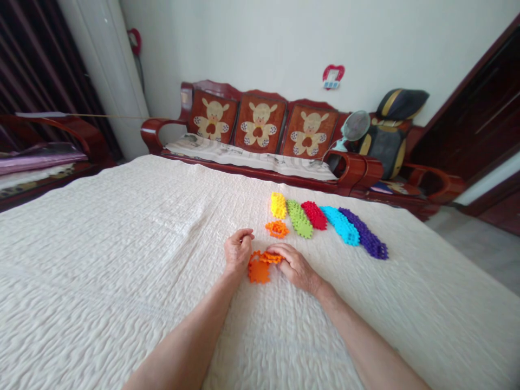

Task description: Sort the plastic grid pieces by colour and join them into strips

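My right hand (296, 266) closes its fingers on the right end of several orange toothed plastic pieces (268, 258), which look like toy gears. A flat orange gear piece (259, 272) lies just below them, against the inner side of my left wrist. My left hand (238, 250) is curled with its fingers pressed together; whatever may be inside is hidden. Beyond both hands sits a small orange gear stack (277, 229), apart from them. All of this is on a white quilted cover (162, 281).
Rows of toothed pieces fan out beyond my right hand: yellow (278, 205), green (299, 219), red (314, 215), light blue (341, 225) and purple (363, 234). Behind the quilt's far edge stands a wooden sofa (349, 172) with bear cushions (260, 122) and a small fan (356, 126).
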`<state>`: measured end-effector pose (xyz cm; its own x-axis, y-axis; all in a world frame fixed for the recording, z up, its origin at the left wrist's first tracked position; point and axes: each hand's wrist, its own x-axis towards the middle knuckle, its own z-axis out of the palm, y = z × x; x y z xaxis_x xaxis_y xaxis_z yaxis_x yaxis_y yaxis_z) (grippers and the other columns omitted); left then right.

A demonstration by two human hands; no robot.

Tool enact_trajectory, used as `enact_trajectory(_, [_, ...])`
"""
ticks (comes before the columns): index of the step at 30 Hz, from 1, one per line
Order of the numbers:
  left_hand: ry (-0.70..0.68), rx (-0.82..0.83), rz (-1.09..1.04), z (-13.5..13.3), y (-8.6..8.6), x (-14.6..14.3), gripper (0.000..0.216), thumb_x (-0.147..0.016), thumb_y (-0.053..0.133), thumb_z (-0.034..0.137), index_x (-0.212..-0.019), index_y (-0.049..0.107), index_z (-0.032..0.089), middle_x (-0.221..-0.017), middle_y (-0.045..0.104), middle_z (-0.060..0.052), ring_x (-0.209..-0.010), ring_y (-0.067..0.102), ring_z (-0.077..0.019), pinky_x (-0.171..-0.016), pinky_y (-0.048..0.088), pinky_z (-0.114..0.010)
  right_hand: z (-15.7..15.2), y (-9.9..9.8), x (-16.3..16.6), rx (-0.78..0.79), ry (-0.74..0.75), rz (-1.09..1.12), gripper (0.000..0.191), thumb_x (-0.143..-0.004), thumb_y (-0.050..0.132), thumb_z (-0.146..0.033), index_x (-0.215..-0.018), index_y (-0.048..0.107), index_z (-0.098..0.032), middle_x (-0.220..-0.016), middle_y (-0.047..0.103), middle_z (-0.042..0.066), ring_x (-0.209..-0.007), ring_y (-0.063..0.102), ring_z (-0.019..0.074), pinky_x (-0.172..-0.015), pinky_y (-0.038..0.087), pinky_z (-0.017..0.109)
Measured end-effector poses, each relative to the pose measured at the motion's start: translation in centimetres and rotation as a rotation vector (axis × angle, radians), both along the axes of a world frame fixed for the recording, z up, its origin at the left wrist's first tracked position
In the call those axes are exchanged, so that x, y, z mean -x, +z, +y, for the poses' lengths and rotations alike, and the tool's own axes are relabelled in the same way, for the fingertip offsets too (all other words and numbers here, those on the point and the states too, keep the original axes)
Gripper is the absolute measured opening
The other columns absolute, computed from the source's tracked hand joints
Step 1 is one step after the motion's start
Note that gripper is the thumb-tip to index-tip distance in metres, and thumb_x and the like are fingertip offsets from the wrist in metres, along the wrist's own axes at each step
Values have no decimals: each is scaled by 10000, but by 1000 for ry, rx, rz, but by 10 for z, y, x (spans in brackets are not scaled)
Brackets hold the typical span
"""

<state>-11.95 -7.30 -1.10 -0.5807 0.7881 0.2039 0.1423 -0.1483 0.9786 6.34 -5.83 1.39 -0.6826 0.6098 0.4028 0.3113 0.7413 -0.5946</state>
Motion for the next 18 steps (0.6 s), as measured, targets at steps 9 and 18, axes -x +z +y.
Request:
enact_trajectory(9, [-37,51,-34,-3,3,-2,303,-698,463,220,-862,708,150,-747,704,-27,-464,497,-83,-467,380,-199,9,-3,-3,172,-288,106,447,-746,517,-135,-1188,518,-203,-1131,641,60,-982,619,172,-891,477,329])
enact_trajectory(18, [-51,53,-31,-4,4,-2,305,-695,461,223,-867,704,159,-759,701,-24,-467,489,-86,-466,383,-205,1,10,-3,259,-139,-14,391,-751,444,-104,-1108,579,-190,-1045,656,45,-936,608,163,-840,469,302])
